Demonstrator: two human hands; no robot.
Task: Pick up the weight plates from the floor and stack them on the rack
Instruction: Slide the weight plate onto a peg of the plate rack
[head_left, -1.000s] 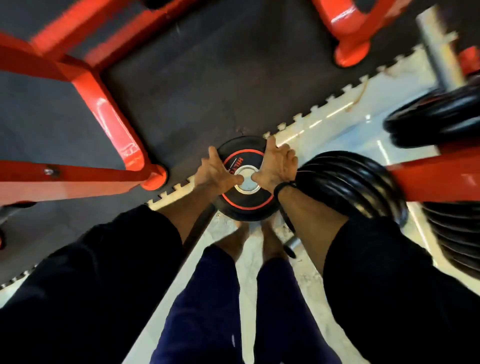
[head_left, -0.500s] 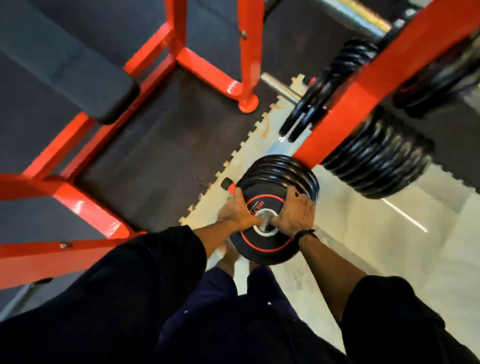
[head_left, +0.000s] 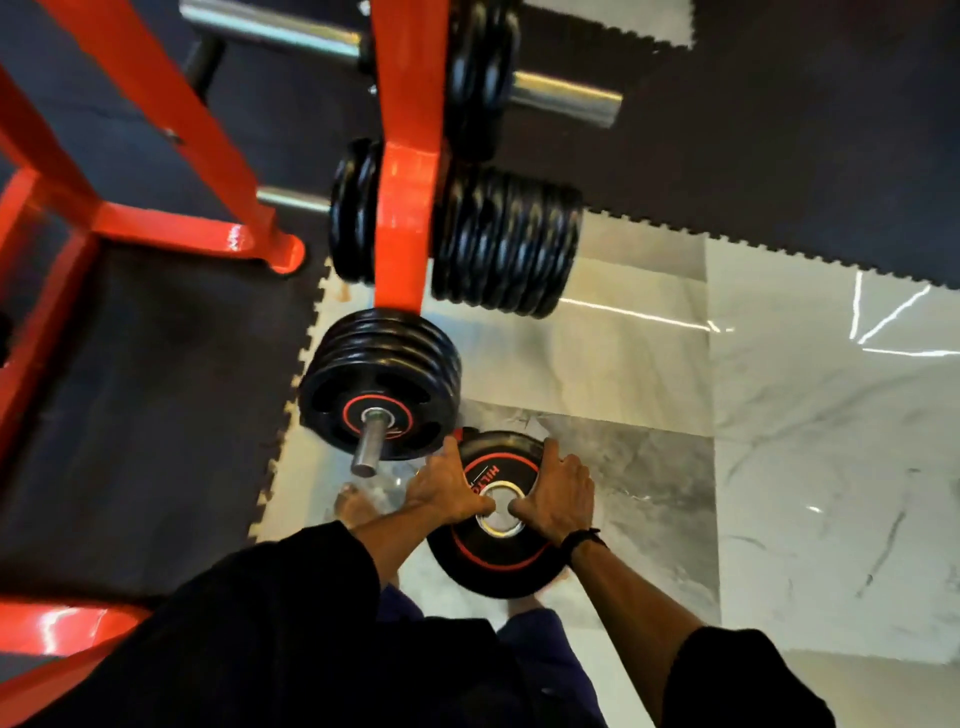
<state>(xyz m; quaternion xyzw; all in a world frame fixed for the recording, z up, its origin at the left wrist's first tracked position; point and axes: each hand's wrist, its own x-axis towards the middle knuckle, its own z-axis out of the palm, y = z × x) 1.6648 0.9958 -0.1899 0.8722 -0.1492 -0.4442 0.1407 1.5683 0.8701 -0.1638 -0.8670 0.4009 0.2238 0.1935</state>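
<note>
A black weight plate (head_left: 496, 564) with a red ring and a steel centre hole is held in front of me, above my feet. My left hand (head_left: 441, 488) grips its left side, thumb hooked at the hole. My right hand (head_left: 558, 493) grips its right side the same way. Just up and left of it, the orange rack (head_left: 402, 208) has a low steel peg (head_left: 370, 447) loaded with several black plates (head_left: 382, 384), the peg's tip bare.
More black plates (head_left: 506, 241) hang on the rack's higher pegs, with a steel bar end (head_left: 566, 98) sticking out right. An orange frame (head_left: 171, 228) stands left on dark rubber mats (head_left: 171, 395). White marble floor (head_left: 805, 441) spreads to the right.
I have carried the plate off the floor toward the rack. The view has swung so the rack's loaded low peg now sits just left of the plate.
</note>
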